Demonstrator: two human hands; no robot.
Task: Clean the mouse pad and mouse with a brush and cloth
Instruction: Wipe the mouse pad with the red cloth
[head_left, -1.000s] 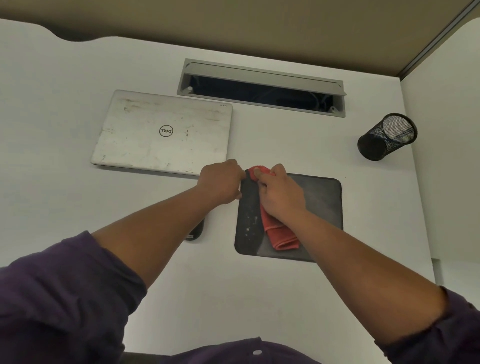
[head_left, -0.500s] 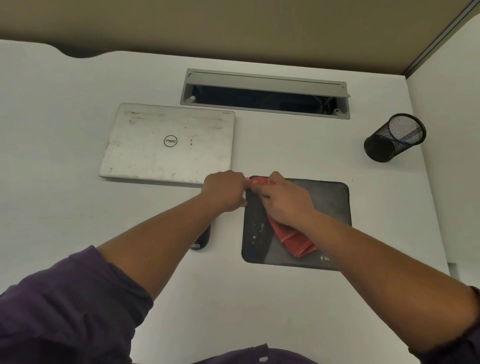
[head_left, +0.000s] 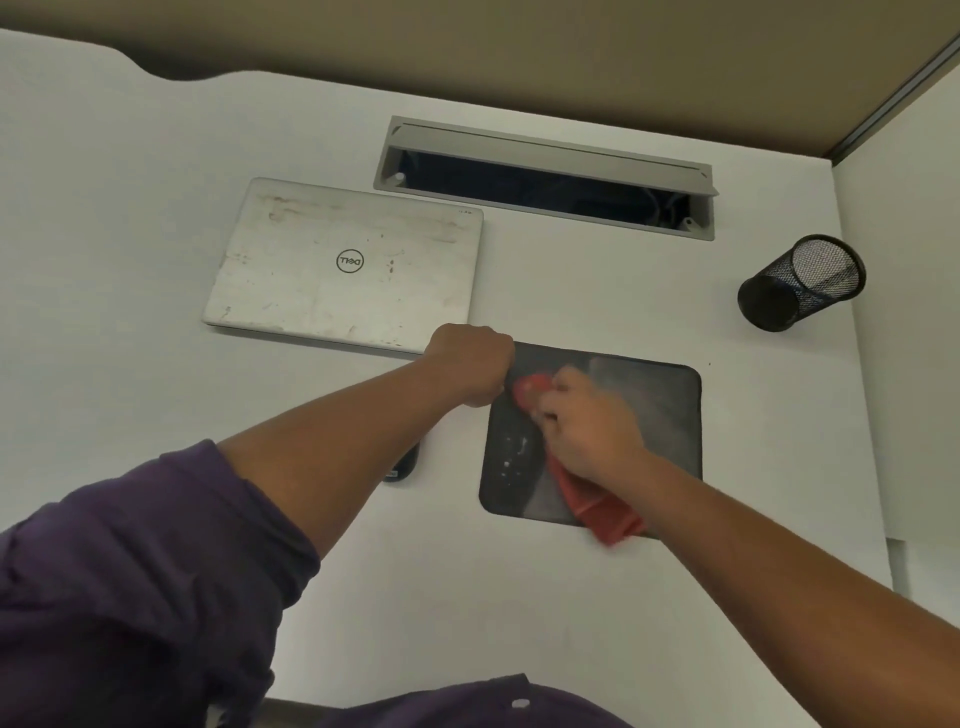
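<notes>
Right hand (head_left: 587, 431) blurred, gripped crumpled red cloth (head_left: 597, 499) on dark rectangular mouse pad (head_left: 660, 410); left hand (head_left: 470, 364) fisted at pad's corner, grasp unclear.

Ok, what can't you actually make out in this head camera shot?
- Mouse: mostly hidden under the left forearm.
- Right hand and red cloth: motion-blurred, grip unclear.
- Left hand: fist at the mouse pad corner, fingers hidden.
- Brush: not visible.
- Pen holder: contents unreadable.

On the desk (head_left: 130, 182) lie one mouse pad (head_left: 665, 410), one red cloth (head_left: 597, 512), one mouse (head_left: 402, 465) half hidden under a forearm, one closed laptop (head_left: 343, 265) and one black mesh cup (head_left: 800, 283). Two hands show: left hand (head_left: 470, 364), right hand (head_left: 587, 426).
</notes>
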